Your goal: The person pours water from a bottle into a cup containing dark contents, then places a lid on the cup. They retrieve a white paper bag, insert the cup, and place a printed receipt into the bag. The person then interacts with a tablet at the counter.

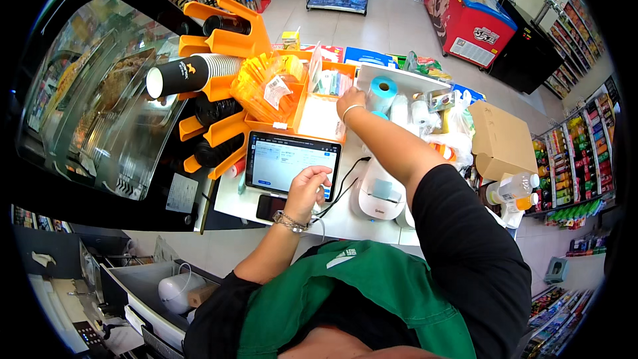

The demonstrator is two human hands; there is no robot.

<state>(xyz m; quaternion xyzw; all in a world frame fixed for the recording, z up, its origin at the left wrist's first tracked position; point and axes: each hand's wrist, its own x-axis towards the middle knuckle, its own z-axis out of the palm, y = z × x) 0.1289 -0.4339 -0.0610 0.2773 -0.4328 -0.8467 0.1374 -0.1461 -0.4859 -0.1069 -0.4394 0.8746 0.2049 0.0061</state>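
Note:
My left hand [308,190] hovers over the lower right part of a lit tablet [284,159], its fingers curled; whether it holds anything cannot be told. Below the tablet lies a dark phone [270,207]. My right hand [351,100] reaches to the right edge of an orange organizer box [299,104], beside small packets [331,83] in its rear compartment; its fingertips are partly hidden. A blue-edged label roll [383,88] stands just right of that hand. Under my right forearm sits a white label printer [380,194], with black cables beside it.
At left stand a glass food display case [109,85] and an orange cup rack [234,35] with stacked paper cups [199,74]. Wrapped orange straws [264,85] lie in the organizer. Plastic bags [451,144], a cardboard box [503,139] and bottles [513,187] crowd the counter's right side.

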